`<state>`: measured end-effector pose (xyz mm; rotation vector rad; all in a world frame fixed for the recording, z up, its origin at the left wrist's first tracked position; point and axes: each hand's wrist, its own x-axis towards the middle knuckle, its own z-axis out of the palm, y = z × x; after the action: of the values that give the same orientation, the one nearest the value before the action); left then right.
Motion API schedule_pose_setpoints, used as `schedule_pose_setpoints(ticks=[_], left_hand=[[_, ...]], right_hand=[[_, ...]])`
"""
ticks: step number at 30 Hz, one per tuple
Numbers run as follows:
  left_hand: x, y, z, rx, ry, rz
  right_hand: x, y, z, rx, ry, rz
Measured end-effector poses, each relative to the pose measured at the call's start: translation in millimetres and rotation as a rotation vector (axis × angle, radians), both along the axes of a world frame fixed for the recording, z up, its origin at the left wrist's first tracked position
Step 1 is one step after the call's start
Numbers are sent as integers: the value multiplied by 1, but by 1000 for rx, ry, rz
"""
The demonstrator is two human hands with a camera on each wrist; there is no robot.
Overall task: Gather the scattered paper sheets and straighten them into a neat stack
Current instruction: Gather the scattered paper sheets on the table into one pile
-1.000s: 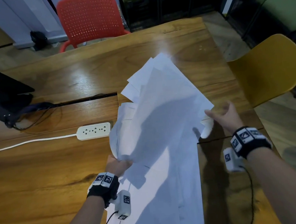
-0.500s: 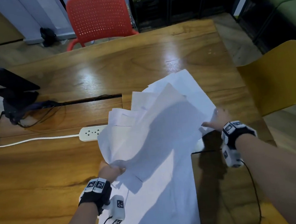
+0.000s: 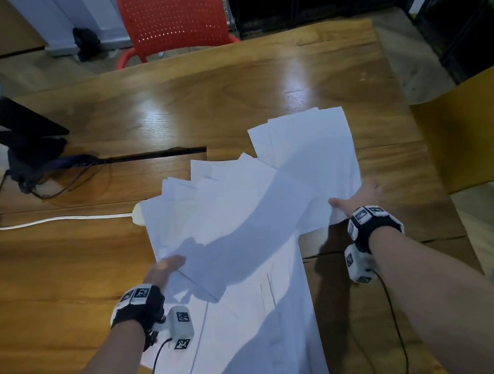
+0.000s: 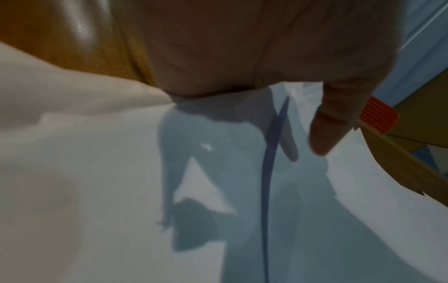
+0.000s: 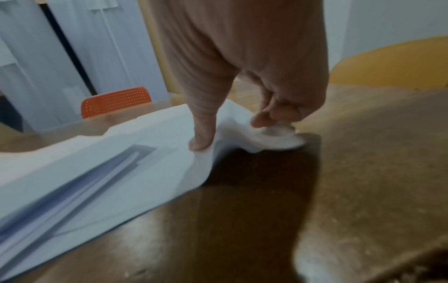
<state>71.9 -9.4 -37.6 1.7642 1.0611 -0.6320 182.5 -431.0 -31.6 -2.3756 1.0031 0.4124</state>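
Observation:
Several white paper sheets (image 3: 241,205) are fanned out loosely over the wooden table (image 3: 66,282). My left hand (image 3: 164,270) grips the fan's near left corner, its thumb (image 4: 324,137) on top and its fingers hidden below. My right hand (image 3: 354,201) pinches the fan's right edge, where the paper (image 5: 97,162) buckles under the thumb (image 5: 201,141) and the curled fingers (image 5: 266,118). More white sheets (image 3: 255,338) lie flat on the table beneath, reaching toward me.
A white power strip (image 3: 137,213) with its cable pokes out from under the fan's left side. A black stand with wires (image 3: 20,134) sits at far left. A red chair (image 3: 172,15) stands behind the table, a yellow chair (image 3: 471,132) at its right edge.
The fan of sheets has swung down from nearly upright to lying low over the table. It has spread wider and now covers most of the power strip. My right hand has closed on its right edge.

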Motion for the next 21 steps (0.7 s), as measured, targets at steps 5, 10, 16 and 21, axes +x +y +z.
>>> schedule_pose_setpoints(ticks=[5, 10, 16, 21], left_hand=[[2, -22, 11, 219, 27, -95], [8, -25, 11, 206, 38, -127], [11, -39, 12, 175, 27, -188], [8, -53, 9, 151, 10, -312]], right_hand=[[0, -7, -39, 145, 12, 20], [-30, 11, 25, 277, -370, -248], [-82, 8, 84, 507, -774, -537], [-138, 36, 58, 658, -601, -507]])
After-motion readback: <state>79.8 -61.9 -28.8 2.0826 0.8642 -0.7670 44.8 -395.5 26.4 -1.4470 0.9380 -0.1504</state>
